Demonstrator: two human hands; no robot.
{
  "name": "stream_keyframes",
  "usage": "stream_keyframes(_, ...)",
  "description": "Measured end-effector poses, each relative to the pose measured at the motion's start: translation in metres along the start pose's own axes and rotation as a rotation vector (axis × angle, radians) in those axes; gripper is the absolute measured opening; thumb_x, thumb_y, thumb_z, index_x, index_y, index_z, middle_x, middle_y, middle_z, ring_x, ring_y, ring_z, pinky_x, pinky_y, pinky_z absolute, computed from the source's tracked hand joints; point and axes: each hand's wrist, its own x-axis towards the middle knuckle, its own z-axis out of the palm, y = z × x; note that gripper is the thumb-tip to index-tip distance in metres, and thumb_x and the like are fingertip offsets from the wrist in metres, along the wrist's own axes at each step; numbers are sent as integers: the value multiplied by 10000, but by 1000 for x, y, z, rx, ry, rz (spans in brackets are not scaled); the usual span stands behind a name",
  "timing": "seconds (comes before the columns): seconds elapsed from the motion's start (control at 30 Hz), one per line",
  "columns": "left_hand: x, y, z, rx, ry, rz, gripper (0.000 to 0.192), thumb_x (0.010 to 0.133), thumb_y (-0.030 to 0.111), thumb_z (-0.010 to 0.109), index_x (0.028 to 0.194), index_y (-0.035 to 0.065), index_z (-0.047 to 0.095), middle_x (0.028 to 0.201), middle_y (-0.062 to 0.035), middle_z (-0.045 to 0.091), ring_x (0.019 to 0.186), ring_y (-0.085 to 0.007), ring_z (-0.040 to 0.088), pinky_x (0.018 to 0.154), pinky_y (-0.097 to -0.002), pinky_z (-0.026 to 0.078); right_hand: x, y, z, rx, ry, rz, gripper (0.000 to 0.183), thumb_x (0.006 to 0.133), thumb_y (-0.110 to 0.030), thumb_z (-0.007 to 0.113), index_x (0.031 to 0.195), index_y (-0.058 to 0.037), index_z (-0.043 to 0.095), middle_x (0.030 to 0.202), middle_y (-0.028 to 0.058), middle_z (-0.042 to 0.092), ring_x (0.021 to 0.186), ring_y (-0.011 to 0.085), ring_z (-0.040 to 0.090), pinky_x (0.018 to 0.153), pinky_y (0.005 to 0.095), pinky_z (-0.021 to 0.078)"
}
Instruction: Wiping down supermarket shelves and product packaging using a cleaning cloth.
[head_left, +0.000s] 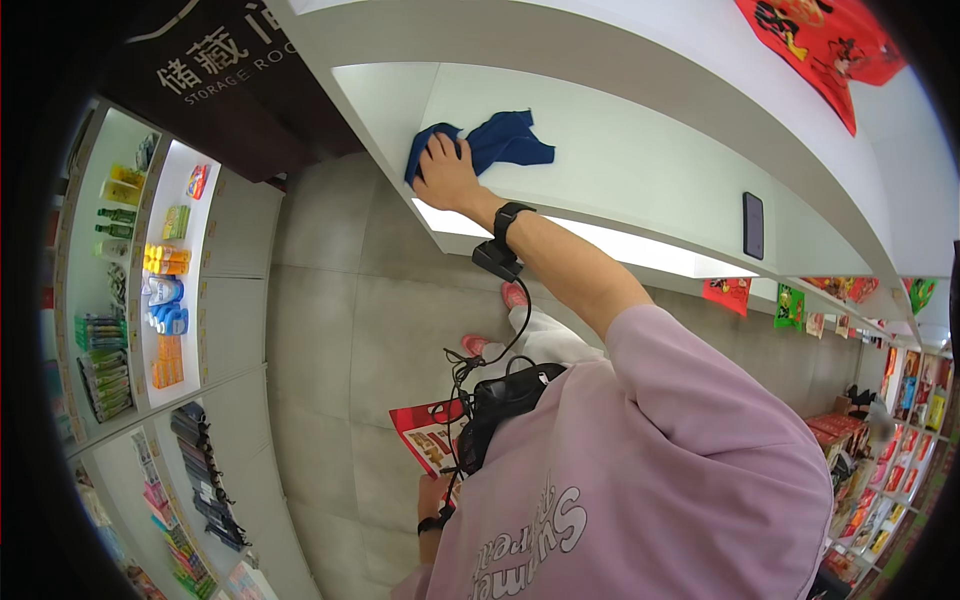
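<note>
My right hand (448, 174) presses down on a dark blue cloth (511, 140) at the left end of a white shelf (615, 150). Part of the cloth is bunched under the fingers; the rest trails rightward across the shelf board. A black strap with a small box (497, 259) and a cable is on that wrist. Low beside my body, my left hand (433, 493) holds a red printed package (431, 435) with food pictures on it. A black pouch (506, 390) and cables hide part of the package and the fingers.
A smartphone (753, 225) lies farther right on the same shelf. Red snack bags (829, 56) sit on the level above, and more packets (726, 295) hang below. Across the tiled floor (315, 322), shelves (174, 285) hold bottles and boxes. A dark storage-room curtain (247, 97) hangs at upper left.
</note>
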Motion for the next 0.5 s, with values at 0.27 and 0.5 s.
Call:
stream_keyframes(0.27, 24, 40, -20, 195, -70, 60, 191, 703, 122, 729, 720, -59, 672, 646, -86, 646, 544, -162, 574, 493, -348, 417, -61, -18, -51, 92, 153, -26, 441, 766, -306, 671, 1103, -34, 582, 1106, 165, 547, 1069, 318, 506, 922, 432, 378)
stream_keyframes(0.5, 18, 71, -21, 290, 35, 156, 223, 669, 95, 750, 844, -41, 722, 764, -126, 709, 683, -219, 677, 608, -363, 504, -132, 64, -94, 57, 199, 132, 338, 800, -267, 647, 1045, -44, 580, 981, 120, 556, 957, 291, 518, 816, 420, 394)
